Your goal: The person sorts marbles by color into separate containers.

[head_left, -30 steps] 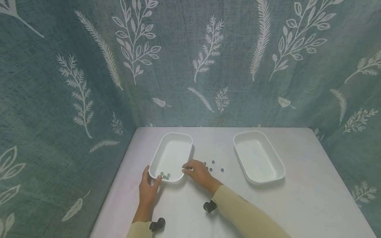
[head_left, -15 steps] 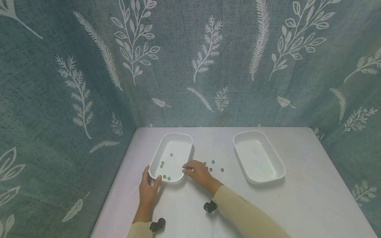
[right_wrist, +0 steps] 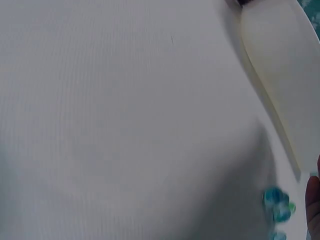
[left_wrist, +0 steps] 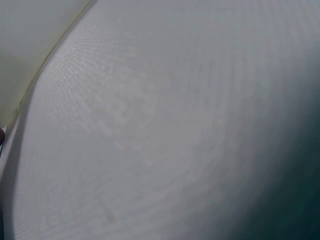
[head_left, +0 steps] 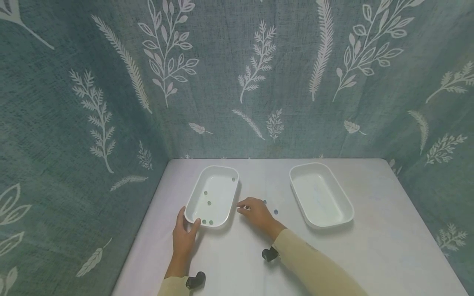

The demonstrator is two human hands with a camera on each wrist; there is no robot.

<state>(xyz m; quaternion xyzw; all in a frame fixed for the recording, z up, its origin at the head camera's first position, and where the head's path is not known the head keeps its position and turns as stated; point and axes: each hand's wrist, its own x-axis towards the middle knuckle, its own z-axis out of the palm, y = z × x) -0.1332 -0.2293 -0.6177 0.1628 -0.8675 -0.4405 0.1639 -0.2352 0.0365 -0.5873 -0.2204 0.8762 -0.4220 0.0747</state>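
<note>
A white tray [head_left: 216, 189] stands at the left of the table with several small greenish glass marbles [head_left: 209, 203] spread over its floor. My left hand [head_left: 184, 238] holds its near left corner, thumb over the rim and fingers outside; part of this tray [left_wrist: 30, 50] also shows in the left wrist view. My right hand [head_left: 257, 213] hovers just right of the tray, thumb and forefinger brought near each other. A dark spot shows between them, and I cannot tell whether it is a marble. Below the right fingers [right_wrist: 314, 205], loose blue-green marbles [right_wrist: 277, 200] lie on the table.
Another white tray [head_left: 318, 193], with nothing seen in it, stands at the right. Between that tray and my right hand lie loose bluish marbles [head_left: 275, 211]. A patterned green cloth [head_left: 222, 82] rises behind the white-covered table [head_left: 389, 246].
My right hand has moved right, away from the left tray's rim, and now covers some loose marbles. Inside that tray, marbles have rolled apart, one to the far right corner. My left hand stays put.
</note>
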